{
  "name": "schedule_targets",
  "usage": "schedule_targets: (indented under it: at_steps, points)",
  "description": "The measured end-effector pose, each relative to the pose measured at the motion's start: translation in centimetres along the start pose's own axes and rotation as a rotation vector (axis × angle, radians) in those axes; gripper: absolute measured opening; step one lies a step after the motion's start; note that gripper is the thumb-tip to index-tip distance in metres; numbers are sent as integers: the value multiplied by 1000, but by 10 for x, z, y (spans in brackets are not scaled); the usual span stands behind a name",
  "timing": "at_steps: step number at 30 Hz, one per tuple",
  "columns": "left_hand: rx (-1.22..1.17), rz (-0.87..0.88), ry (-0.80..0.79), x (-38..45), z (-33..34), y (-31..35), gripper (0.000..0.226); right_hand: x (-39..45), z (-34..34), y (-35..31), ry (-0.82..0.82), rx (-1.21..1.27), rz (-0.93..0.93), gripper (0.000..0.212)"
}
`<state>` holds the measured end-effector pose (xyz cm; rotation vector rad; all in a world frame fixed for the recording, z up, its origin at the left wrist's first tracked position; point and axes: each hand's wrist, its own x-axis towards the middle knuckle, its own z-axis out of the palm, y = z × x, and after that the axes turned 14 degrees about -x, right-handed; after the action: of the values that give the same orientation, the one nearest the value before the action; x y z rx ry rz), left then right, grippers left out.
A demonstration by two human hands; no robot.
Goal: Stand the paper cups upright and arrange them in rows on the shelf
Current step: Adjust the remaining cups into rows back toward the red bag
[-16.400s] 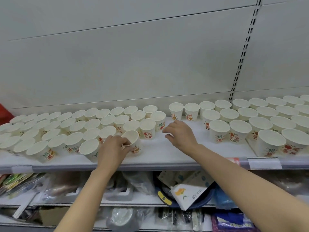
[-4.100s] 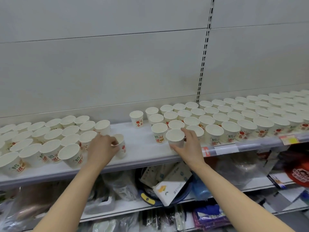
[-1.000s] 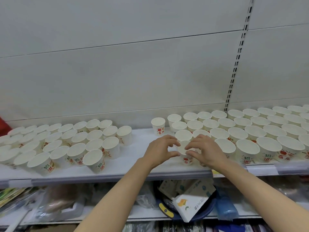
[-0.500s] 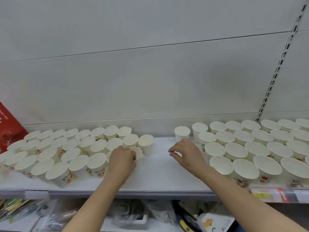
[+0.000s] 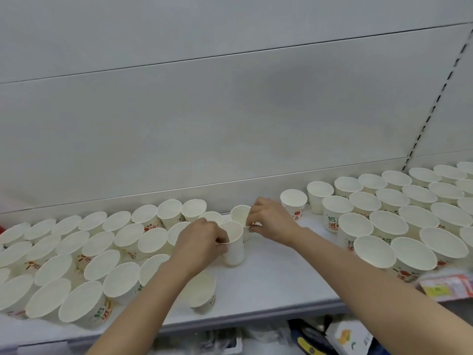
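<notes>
A: Item one, hazards. We see the two cups in hand standing close together in the gap between the blocks. We judge that a sideways nudge from either wrist could topple neighbours, since the left block (image 5: 102, 252) sits tight beside the left forearm.

B: Agreed. Item two, hands. Our left hand (image 5: 202, 242) has its fingers curled round the rim of an upright paper cup (image 5: 234, 245), pinching it near the top. Our right hand (image 5: 271, 221) pinches the rim of a second cup (image 5: 240, 213) just behind.

A: Item three, stock. Both held cups rest on the white shelf (image 5: 276, 283), mid-shelf. The right block (image 5: 399, 216) stands in neat diagonal rows, mouths up, red-and-green print showing. One lone cup (image 5: 202, 293) stands near the shelf's front edge, under the left forearm.

B: We judge that one most at risk of being knocked off. Item four: price label (image 5: 448, 288) on the front rail, lower right.
</notes>
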<state>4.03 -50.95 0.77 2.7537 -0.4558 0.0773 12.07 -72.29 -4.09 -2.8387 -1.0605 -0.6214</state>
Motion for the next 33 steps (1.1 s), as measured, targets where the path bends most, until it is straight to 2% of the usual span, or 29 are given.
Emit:
schedule_targets:
  at_steps: [3,7,11,15,18,20,22,25,30,33]
  points:
    - [-56,36,35,17,-3,1,8,-5,-5,25,1,-68,66,14]
    - [-18,29,94,59,3,11,6,-2,-22,50,-152,-143,175,8]
    - [34,-32,68,93,24,21,8,1,-22,56,-231,-210,145,12]
    - [15,-68,59,104,42,23,10,-1,-18,69,-217,-220,114,12]
    - [-88,-40,100,105,44,26,28,-11,-22,81,-117,-50,174,32]
    - [-131,48,169,107,40,32,37,-23,-33,95,-59,-21,225,37]
    - [-68,131,147,116,40,42,38,-36,-45,107,-151,-102,227,36]
    - [44,135,66,131,49,57,26,-46,-47,113,-290,-287,135,29]
    - [30,58,36,139,63,68,15,-38,-45,113,-298,-354,142,10]
    - [-41,49,24,139,60,65,24,-35,-44,115,-294,-353,136,8]
